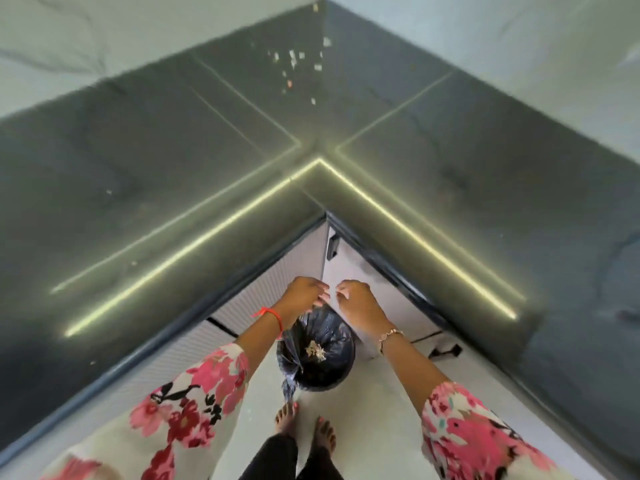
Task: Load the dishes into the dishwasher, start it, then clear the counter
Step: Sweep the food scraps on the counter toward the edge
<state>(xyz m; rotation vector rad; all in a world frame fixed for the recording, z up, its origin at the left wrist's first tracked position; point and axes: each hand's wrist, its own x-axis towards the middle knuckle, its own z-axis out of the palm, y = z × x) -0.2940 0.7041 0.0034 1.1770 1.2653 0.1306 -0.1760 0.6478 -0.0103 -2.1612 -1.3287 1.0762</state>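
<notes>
A small round bin lined with a black bag (334,337) stands on the floor in the inner corner of the dark L-shaped counter (194,157). A little heap of pale scraps (316,351) lies inside the bag. My left hand (304,292) and my right hand (356,301) hang close together just above the bin's far rim. Their fingers curl loosely downward and I see nothing held in either. Several light crumbs and scraps (294,62) are scattered on the counter near the back corner. No dishes or dishwasher are in view.
White cabinet doors (367,285) with a dark handle (332,245) stand behind the bin under the counter. My bare feet (304,426) are on the pale floor just in front of the bin. Light walls rise behind the counter.
</notes>
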